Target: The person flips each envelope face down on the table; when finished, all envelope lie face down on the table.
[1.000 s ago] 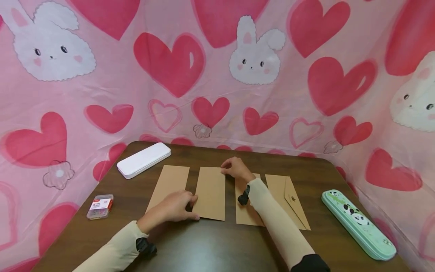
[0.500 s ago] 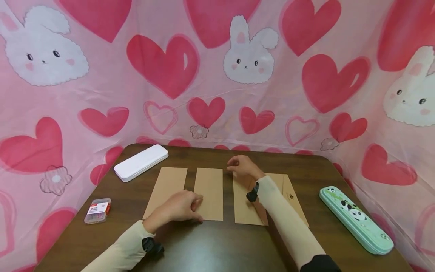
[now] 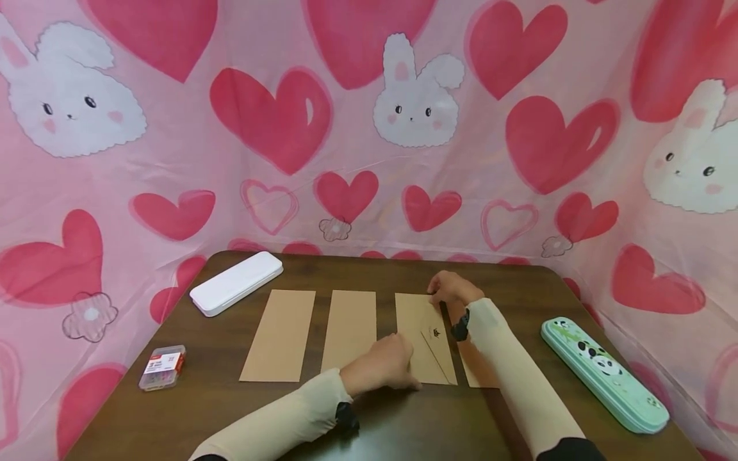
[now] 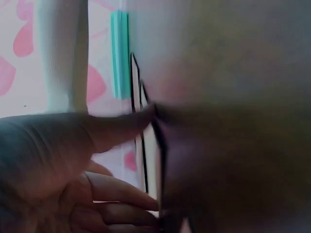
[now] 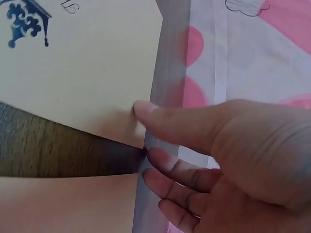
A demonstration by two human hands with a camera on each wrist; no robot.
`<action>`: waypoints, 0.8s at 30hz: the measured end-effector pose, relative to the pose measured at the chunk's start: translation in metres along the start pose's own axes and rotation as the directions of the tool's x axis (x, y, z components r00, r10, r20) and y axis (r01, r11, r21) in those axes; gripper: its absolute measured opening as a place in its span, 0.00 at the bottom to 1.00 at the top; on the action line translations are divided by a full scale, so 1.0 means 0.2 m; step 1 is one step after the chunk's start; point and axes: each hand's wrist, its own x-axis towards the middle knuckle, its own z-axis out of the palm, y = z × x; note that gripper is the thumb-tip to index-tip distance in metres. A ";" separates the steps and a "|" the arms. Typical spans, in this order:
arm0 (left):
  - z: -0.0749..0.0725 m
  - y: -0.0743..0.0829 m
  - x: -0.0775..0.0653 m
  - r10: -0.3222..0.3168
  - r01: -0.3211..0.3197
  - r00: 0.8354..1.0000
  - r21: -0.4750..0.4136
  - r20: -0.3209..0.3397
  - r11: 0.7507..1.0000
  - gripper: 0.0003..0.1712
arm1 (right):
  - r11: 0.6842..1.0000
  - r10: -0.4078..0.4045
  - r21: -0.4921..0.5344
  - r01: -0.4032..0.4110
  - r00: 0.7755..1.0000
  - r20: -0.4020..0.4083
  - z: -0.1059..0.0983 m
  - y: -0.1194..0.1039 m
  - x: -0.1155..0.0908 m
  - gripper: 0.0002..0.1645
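Several brown paper envelopes lie side by side on the dark wooden table. My left hand (image 3: pixel 383 362) is at the lower left corner of the third envelope (image 3: pixel 418 320), which has a small dark crown print and a pointed flap. In the left wrist view my thumb (image 4: pixel 121 131) touches the envelope edge, with the other fingers set apart from it. My right hand (image 3: pixel 452 288) pinches the upper right corner between thumb (image 5: pixel 170 121) and index finger. The fourth envelope (image 3: pixel 469 362) is partly covered by my right forearm. The first envelope (image 3: pixel 278 336) and second envelope (image 3: pixel 348 323) lie flat at left.
A white case (image 3: pixel 236 283) rests at the back left, a small clear box (image 3: pixel 162 368) with a red and white label at the left. The green panda pencil case (image 3: pixel 605 374) lies at right. Behind the table hangs a pink heart-patterned cloth (image 3: pixel 357 157).
Both hands have moved right from the second envelope to the third. The second now lies untouched, and the third's crown print, covered earlier by my right arm, is in view.
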 end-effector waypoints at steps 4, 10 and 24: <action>0.00 0.04 0.03 -0.029 0.030 0.999 0.046 -0.019 0.998 0.26 | 0.999 -0.010 -0.036 0.010 1.000 0.021 -0.01 -0.02 0.02 0.11; -0.01 0.04 0.03 -0.008 0.007 1.000 0.026 0.014 1.000 0.24 | 0.993 -0.122 -0.005 0.122 0.991 0.064 -0.05 0.01 -0.01 0.21; 0.01 -0.06 0.02 0.064 -0.064 0.998 -0.069 0.002 0.996 0.26 | 0.935 -0.211 0.286 0.209 0.977 -0.026 -0.14 0.09 -0.05 0.16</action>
